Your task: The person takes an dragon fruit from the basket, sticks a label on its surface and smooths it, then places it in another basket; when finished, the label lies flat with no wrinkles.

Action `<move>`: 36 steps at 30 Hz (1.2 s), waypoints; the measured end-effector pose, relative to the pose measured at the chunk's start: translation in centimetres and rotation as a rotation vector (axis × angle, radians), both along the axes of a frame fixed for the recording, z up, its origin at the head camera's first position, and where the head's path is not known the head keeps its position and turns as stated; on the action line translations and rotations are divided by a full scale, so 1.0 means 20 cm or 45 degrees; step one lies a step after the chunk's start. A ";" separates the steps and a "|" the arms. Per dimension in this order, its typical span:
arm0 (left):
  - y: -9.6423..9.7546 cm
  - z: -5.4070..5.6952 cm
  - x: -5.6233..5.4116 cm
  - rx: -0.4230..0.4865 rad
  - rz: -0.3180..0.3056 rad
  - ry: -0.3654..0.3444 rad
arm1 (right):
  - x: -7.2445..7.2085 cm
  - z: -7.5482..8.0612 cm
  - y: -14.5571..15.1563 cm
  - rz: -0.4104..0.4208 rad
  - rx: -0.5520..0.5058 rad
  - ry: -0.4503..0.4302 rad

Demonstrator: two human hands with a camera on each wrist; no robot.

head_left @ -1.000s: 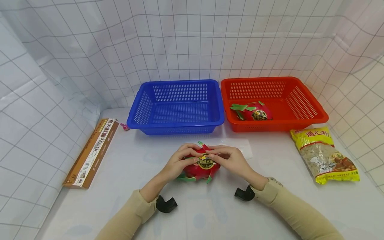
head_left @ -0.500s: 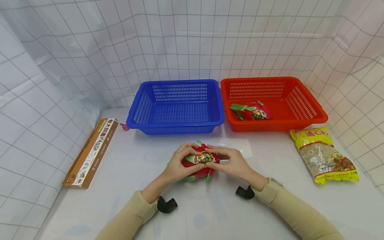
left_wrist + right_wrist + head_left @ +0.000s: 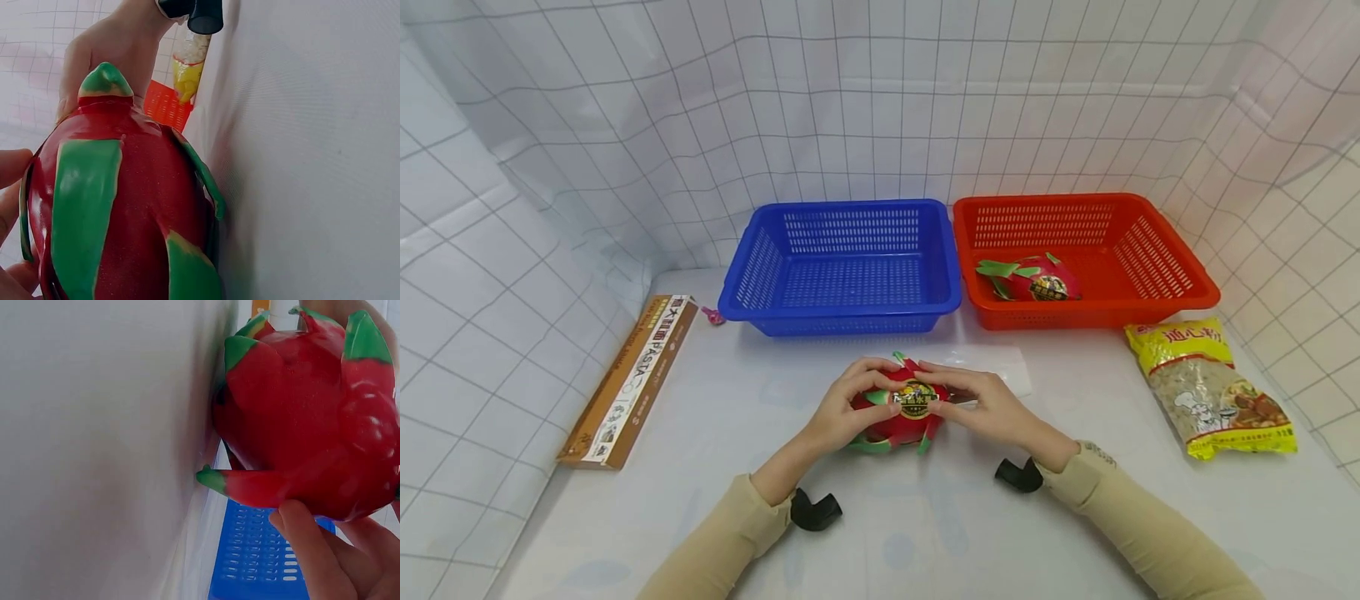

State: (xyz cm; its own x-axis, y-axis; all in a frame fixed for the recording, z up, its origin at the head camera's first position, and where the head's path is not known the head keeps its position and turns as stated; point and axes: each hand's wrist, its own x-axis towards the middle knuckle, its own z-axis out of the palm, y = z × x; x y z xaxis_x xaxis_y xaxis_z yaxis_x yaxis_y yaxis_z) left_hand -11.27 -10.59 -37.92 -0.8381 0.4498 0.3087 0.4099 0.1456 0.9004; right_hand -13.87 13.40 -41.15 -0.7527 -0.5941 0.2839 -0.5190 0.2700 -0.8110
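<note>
A red dragon fruit (image 3: 895,432) with green-tipped scales, shiny like a model, sits on the table in front of me. My left hand (image 3: 838,408) holds its left side, and my right hand (image 3: 992,410) holds its right side. Both thumbs lie at the edges of a black and gold sticker (image 3: 915,400) on the fruit, while the other fingers curve over its far side. The left wrist view shows green scales on the fruit (image 3: 144,181) close up. In the right wrist view, fingertips (image 3: 306,540) touch the fruit (image 3: 294,406) under a scale.
Behind stand a blue basket (image 3: 842,317) and a red basket (image 3: 1097,315) holding another dragon fruit (image 3: 1045,279). A pasta box (image 3: 628,383) lies left, near a small pink item (image 3: 712,317). A yellow pasta bag (image 3: 1213,392) lies right. A whitish sheet (image 3: 1011,371) lies behind my right hand.
My thumbs have shifted down over the sticker and apart, uncovering more of it. The fruit has turned slightly between my hands. The baskets and packages have not moved.
</note>
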 end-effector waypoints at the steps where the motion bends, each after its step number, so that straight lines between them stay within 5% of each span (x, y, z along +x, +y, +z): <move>1: 0.00 0.00 0.00 0.005 -0.002 -0.003 | 0.00 0.00 0.00 0.010 -0.003 -0.008; 10: 0.01 -0.02 0.00 -0.045 0.039 0.111 | 0.00 -0.02 -0.01 -0.047 0.028 0.047; 17: 0.00 -0.19 -0.07 -0.182 0.110 0.219 | 0.02 0.04 -0.02 -0.046 0.160 0.113; 24: 0.02 -0.19 -0.06 -0.230 0.164 0.357 | 0.02 0.05 0.00 0.006 0.288 0.121; 36: 0.00 -0.17 -0.06 -0.182 0.087 0.191 | 0.01 0.02 0.00 0.005 0.084 -0.014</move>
State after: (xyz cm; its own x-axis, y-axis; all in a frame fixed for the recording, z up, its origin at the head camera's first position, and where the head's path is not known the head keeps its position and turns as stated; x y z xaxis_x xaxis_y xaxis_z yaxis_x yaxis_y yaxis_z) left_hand -12.41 -10.50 -41.24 -0.8175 0.4415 0.3698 0.5228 0.2996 0.7981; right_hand -13.68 13.44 -40.75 -0.7530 -0.6144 0.2356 -0.5112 0.3208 -0.7974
